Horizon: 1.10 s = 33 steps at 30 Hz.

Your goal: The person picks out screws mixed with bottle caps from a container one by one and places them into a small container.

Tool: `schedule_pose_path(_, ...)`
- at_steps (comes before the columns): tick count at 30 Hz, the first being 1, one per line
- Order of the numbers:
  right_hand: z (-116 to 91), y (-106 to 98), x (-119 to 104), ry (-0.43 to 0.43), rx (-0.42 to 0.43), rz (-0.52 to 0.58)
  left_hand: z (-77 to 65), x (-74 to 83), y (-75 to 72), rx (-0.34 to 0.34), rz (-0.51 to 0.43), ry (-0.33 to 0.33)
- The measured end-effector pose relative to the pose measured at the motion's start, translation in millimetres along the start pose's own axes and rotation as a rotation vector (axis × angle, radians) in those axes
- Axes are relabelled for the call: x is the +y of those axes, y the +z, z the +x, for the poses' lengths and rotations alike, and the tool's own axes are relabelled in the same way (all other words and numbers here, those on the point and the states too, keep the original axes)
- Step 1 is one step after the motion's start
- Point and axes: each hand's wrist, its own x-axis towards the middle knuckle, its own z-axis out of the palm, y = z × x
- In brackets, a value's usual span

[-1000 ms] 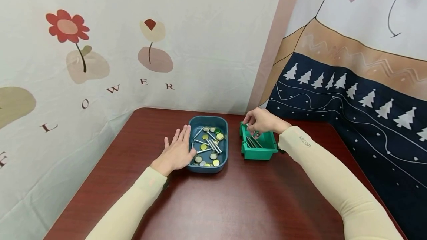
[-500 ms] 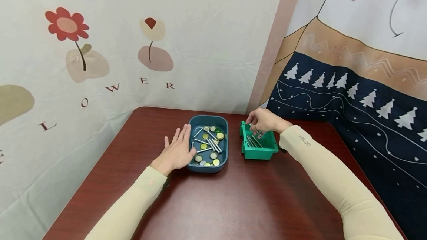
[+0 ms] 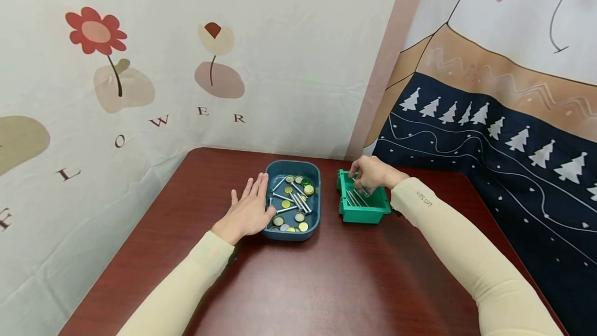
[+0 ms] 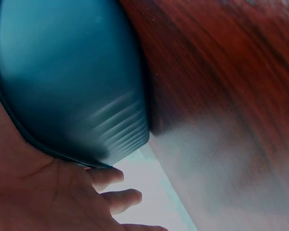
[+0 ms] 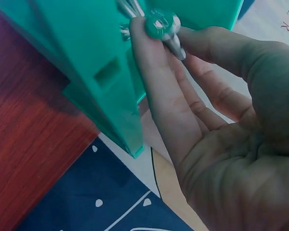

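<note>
Our right grip (image 3: 372, 173) pinches a metal bolt (image 5: 170, 29) over the green bin (image 3: 361, 216); our left grip (image 3: 249, 209) lies straight-fingered along the blue tray (image 3: 293, 236). A slack pinch could drop it among the metal rods (image 3: 357, 198).

We see a round-cornered blue tray (image 3: 298, 236) of silver screws (image 3: 300, 204) and yellow, pale and green caps (image 3: 286, 204), the left grip (image 3: 246, 211) against its nine o'clock side. At its three o'clock stands a green bin (image 3: 366, 215); slanted screws (image 3: 354, 199) lie inside, another screw (image 5: 173, 42) pinched in the right grip (image 3: 372, 172).
</note>
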Motion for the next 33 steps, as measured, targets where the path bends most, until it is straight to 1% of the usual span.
schedule_pose_path(6, -0.7, -1.9, -0.3, 0.034, -0.003, 0.048, 0.1, -0.3, -0.5, 0.006, 0.001, 0.001)
schedule_pose_path(14, -3.8, -3.1, -3.2, 0.005, 0.047, -0.008, 0.1, -0.9, -0.3, 0.006, -0.001, 0.000)
schedule_pose_path(18, -6.7, -4.4, -4.9, -0.022, 0.088, -0.038, 0.8, -1.0, -0.7, 0.007, 0.004, 0.001)
schedule_pose_path(26, -7.8, -1.5, -1.7, -0.105, 0.203, -0.138, 0.2, -0.5, -0.8, 0.004, 0.004, 0.001)
schedule_pose_path(33, -9.7, 4.8, -3.1, -0.139, 0.288, -0.144, 0.0, -0.4, -1.0, 0.002, 0.003, 0.000)
